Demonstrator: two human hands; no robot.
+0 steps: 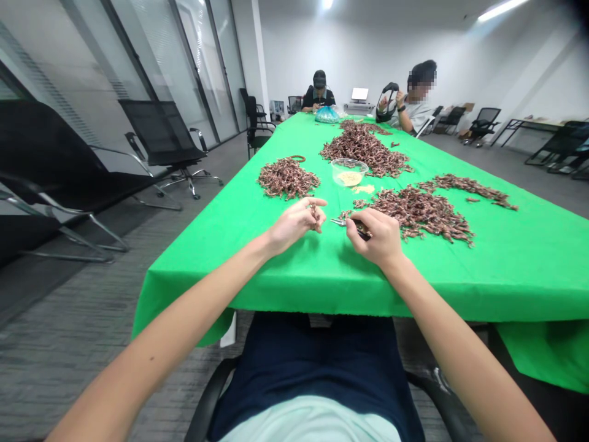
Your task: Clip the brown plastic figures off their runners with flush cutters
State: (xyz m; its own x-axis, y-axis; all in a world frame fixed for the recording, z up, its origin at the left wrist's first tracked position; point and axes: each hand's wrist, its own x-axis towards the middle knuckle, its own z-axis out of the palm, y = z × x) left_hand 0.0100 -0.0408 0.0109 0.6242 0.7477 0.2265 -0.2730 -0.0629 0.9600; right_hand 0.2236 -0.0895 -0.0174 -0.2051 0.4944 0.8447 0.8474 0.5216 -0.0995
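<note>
My left hand (298, 221) hovers over the green tablecloth (294, 270), its fingers pinched on a small brown piece (315, 213). Just to the right, my right hand (375, 235) is closed round a small metal tool (344, 222) whose tip points left toward that piece. A heap of brown dried pieces (421, 212) lies right behind my right hand. Another heap (288, 178) lies beyond my left hand. A clear plastic bowl (350, 172) with pale yellow bits stands between the heaps.
A larger brown heap (363, 150) lies farther up the table. Two people sit at the far end, one holding a black headset (388, 101). A blue bag (327, 114) lies near them. Black chairs (165, 144) stand along the glass wall at left.
</note>
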